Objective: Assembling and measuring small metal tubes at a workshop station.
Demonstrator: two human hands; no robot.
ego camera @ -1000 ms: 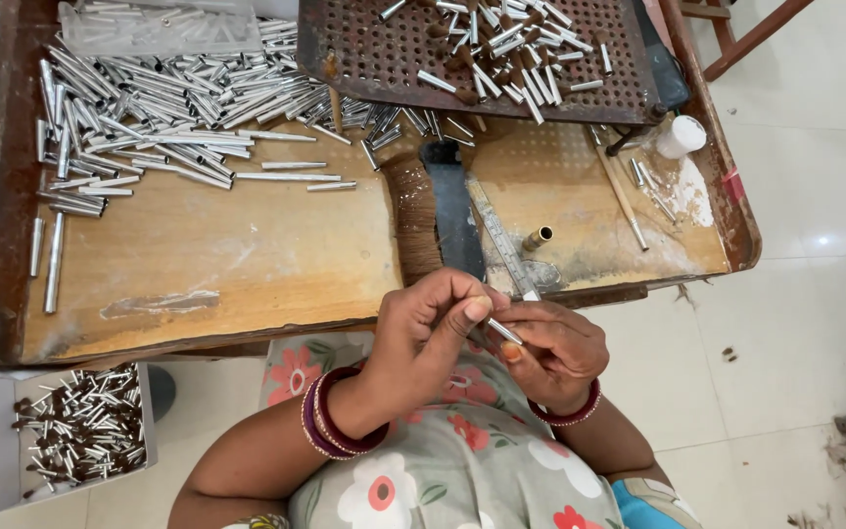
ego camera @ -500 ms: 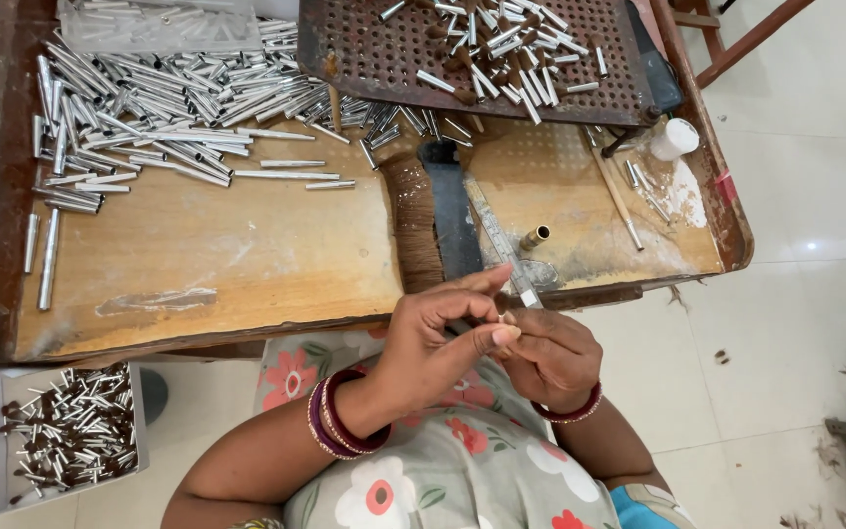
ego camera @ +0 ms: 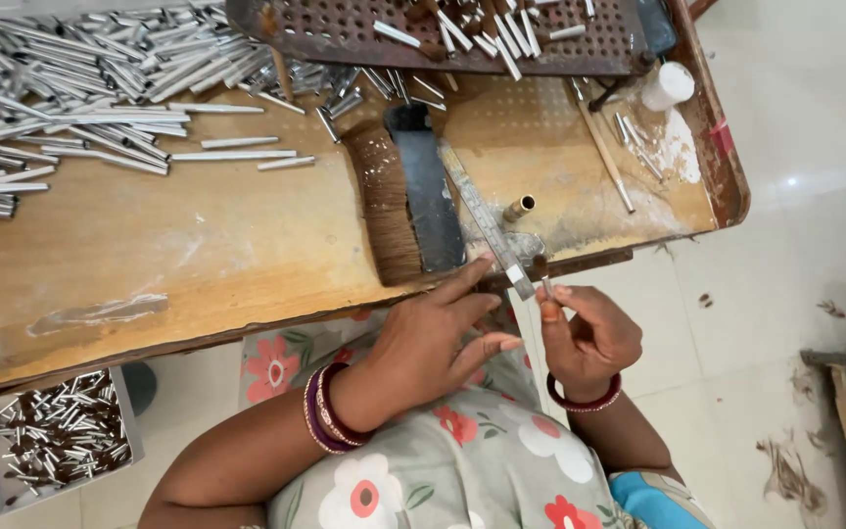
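My right hand (ego camera: 589, 338) pinches a small metal tube (ego camera: 547, 291) upright between thumb and fingers, just off the table's front edge. The tube's top is next to the near end of a flat metal ruler (ego camera: 487, 227) that lies slanted on the wooden table (ego camera: 178, 255). My left hand (ego camera: 423, 338) has its fingers spread and holds nothing; its forefinger reaches up to the ruler's near end. Both wrists wear bangles, above a flowered lap.
A heap of long silver tubes (ego camera: 80, 98) covers the table's far left. A rusty perforated tray (ego camera: 423, 34) with short tubes sits at the back. A brush (ego camera: 389, 206), a brass piece (ego camera: 521, 208), a thin stick (ego camera: 604, 157) and a white bottle (ego camera: 668, 86) lie nearby. A grey box of small pieces (ego camera: 51, 431) stands low left.
Both hands were joined over the lap around the small tube. Now my left hand has let go and reached to the ruler, and my right hand has raised the tube to the table edge.
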